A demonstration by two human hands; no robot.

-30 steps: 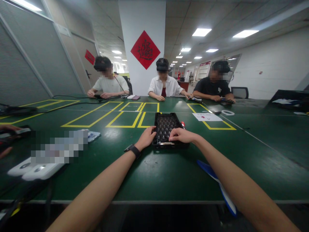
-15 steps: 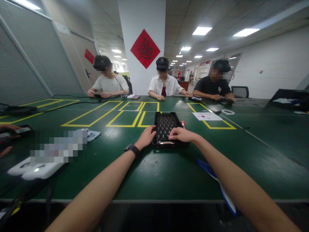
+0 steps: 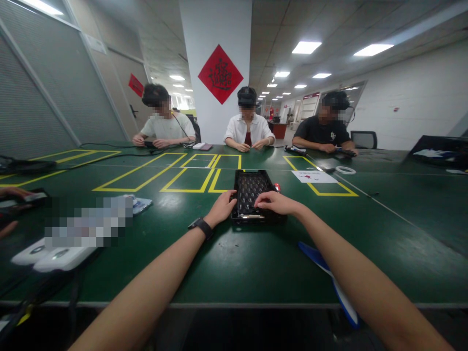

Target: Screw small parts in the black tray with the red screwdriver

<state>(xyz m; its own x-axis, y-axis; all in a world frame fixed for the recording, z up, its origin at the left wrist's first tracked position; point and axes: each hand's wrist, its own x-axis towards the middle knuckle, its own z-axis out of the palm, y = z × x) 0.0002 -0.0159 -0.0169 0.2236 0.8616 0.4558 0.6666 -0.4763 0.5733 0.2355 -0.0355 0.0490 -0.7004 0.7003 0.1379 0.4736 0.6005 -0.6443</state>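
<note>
item: black tray (image 3: 252, 223), one, lying flat on the green table (image 3: 237, 273), directly in front of the wearer; long axis appears to run away from the body, short end towards it. interior: rows of small, shiny pieces, too fine to identify.

item: silver bar (image 3: 251, 216), one, at the tray's near end, laid crosswise to the long axis.

left hand (image 3: 220, 207): beside the tray's left wall, fingers seemingly touching it; thumb and fingers a little apart; whether they grip the rim cannot be told. black watch (image 3: 202, 227) at the wrist.

right hand (image 3: 277, 203): reaching in across the right wall, over the near half of the interior; the nearer of the two to the pieces and the bar. thumb and forefinger narrow, almost meeting; whether a piece sits between them cannot be told. the bar lies just on the wearer's side of these fingertips; most rows extend beyond them.

adjacent: red object (image 3: 277, 187), just outside the right wall; blue-and-white object (image 3: 315, 257), partly beneath the right forearm.
</note>
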